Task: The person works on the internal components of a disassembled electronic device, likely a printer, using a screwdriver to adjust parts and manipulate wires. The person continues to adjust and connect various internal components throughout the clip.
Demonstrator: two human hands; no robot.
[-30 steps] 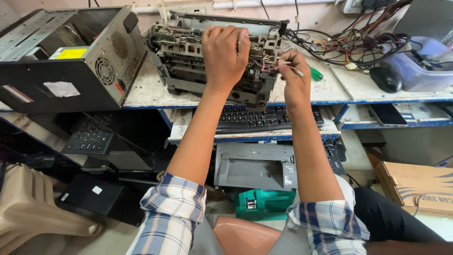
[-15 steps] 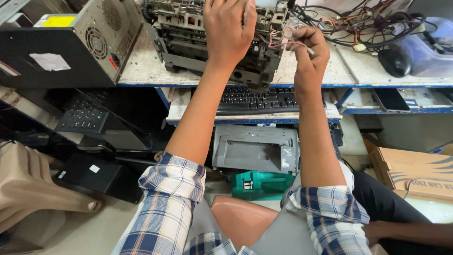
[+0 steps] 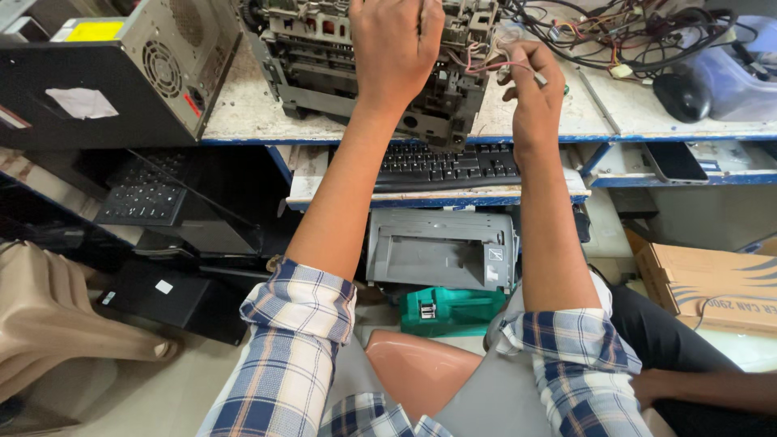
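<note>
Since a second ago the view has tipped down and drawn closer to the stripped printer mechanism (image 3: 364,73) on the workbench (image 3: 243,113), so its top now runs off the upper edge, and the right hand (image 3: 534,97) has lifted the thin pink wires (image 3: 494,66) a little clear of the mechanism's right end; this looks like work on the wiring with the frame steadied, though how far along it is I cannot tell. The left hand (image 3: 396,44) lies curled over the top of the mechanism, fingers closed on its frame. The right hand, just right of the mechanism, pinches the wires between thumb and fingertips in a narrow grip – a slim tool may sit in it too, but that is unclear. Left of the mechanism a computer tower (image 3: 105,73) lies on its side with a yellow rectangular sticker (image 3: 95,31) on top, a white paper label (image 3: 81,103) on its black panel and a small red tag by the fan grille. Below the mechanism sits a keyboard (image 3: 449,166), then a grey printer (image 3: 441,249) and a green box (image 3: 449,310). Well to the lower right of the mechanism – a brown cardboard carton (image 3: 712,283) with dark blue print
</note>
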